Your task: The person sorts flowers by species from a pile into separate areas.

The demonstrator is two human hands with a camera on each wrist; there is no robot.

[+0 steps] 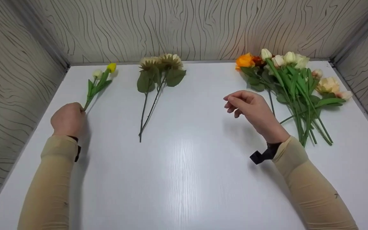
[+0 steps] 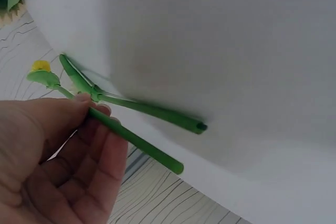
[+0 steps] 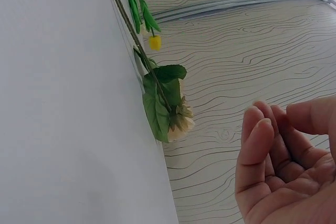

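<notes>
At the left of the table, my left hand pinches the green stem of a yellow tulip between thumb and fingers. Beside it lies a white tulip, its stem on the tabletop close to my fingertips in the left wrist view. My right hand hovers above the table, fingers loosely bent with nothing in them. It is nearest to a pile of mixed flowers on the right. Two pale, large-headed flowers with brown stems lie between the hands.
Orange roses, white tulips and peach blooms make up the right-hand pile, their stems crossing. Wood-patterned panels wall the white table at the back and both sides.
</notes>
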